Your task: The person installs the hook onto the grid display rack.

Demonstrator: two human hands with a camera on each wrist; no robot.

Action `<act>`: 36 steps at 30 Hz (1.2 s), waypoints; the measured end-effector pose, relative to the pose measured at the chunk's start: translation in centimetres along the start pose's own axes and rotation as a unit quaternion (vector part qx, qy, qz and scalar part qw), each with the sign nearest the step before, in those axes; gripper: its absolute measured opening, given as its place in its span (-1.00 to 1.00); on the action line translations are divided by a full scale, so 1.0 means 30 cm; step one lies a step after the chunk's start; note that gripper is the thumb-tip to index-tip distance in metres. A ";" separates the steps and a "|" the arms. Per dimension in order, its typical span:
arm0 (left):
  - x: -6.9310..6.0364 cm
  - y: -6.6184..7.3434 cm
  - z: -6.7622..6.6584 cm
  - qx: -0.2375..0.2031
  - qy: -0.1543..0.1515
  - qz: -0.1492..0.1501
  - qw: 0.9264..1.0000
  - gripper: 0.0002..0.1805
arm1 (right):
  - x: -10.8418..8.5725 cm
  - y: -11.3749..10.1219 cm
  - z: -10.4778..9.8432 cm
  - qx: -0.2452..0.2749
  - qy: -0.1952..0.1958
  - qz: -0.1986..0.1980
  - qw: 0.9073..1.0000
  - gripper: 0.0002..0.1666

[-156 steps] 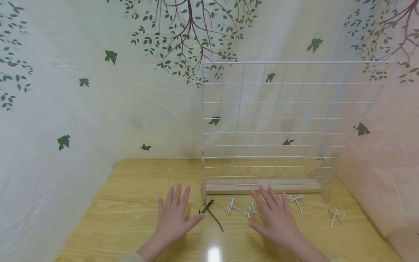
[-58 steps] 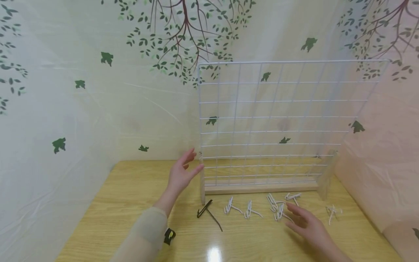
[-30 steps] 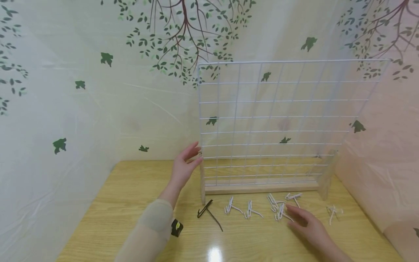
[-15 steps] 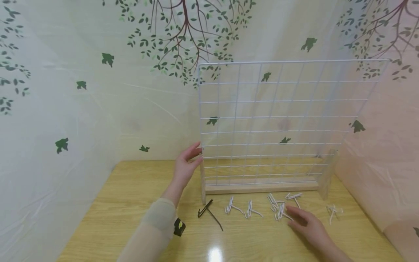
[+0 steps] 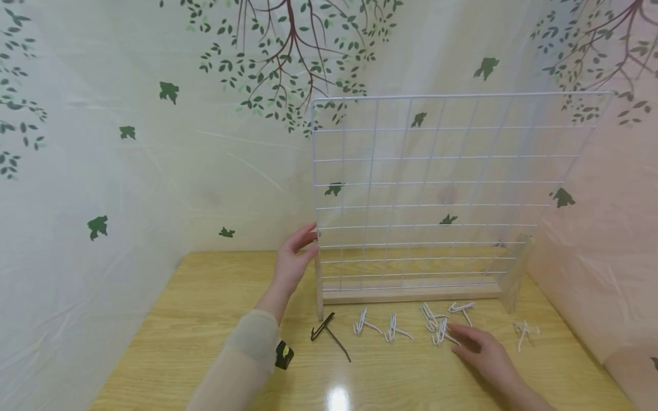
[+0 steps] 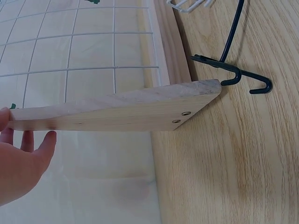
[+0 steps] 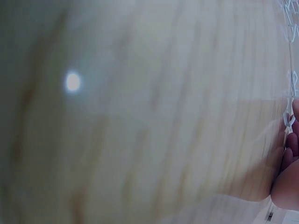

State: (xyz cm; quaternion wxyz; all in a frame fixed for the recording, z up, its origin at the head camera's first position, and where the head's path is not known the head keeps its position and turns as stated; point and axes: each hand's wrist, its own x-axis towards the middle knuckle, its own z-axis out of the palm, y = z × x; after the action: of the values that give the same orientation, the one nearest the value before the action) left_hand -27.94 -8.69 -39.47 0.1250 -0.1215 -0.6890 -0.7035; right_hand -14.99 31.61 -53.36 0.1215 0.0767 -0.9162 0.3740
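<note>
My left hand (image 5: 290, 265) is at the left wooden side post (image 5: 319, 285) of a white wire grid (image 5: 393, 184). In the left wrist view, the hand (image 6: 21, 163) pinches the end of that post (image 6: 117, 112), thumb and fingers on opposite faces. My right hand (image 5: 485, 354) rests low over the table, fingers loosely bent, fingertips beside a white hook (image 5: 441, 334); whether they touch is unclear. It shows at the right edge of the right wrist view (image 7: 286, 175). Near the post's foot lies a black hook (image 5: 323, 328), also seen in the left wrist view (image 6: 231, 70).
Several white hooks lie in front of the grid's wooden base (image 5: 411, 294), including one at left (image 5: 362, 322) and one at far right (image 5: 523, 331). A small black object (image 5: 284, 355) is beside my left sleeve. Leaf-patterned sheeting (image 5: 247, 188) surrounds the wooden table (image 5: 169, 342).
From spread low above the table, my left hand has gone up to the side post and taken hold. My right hand has shifted right, uncovering white hooks. Both have barely moved in the last second.
</note>
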 end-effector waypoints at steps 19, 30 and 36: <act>0.010 -0.007 0.001 0.002 -0.010 0.008 1.000 -0.46 | 0.005 -0.013 0.023 -0.020 0.034 0.002 0.999 -0.61; 0.012 -0.009 0.003 0.002 -0.008 0.005 1.000 -0.46 | 0.003 -0.024 0.029 -0.043 0.051 0.002 0.998 -0.66; 0.011 -0.015 0.002 0.006 -0.008 0.020 1.000 -0.48 | 0.002 -0.022 0.036 -0.059 0.059 0.003 0.997 -0.72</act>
State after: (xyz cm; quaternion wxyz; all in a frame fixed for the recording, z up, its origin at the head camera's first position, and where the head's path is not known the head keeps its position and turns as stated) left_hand -28.40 -8.62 -39.78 0.1339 -0.1404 -0.6914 -0.6959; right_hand -15.09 30.39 -53.64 0.1780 0.0442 -0.9283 0.3235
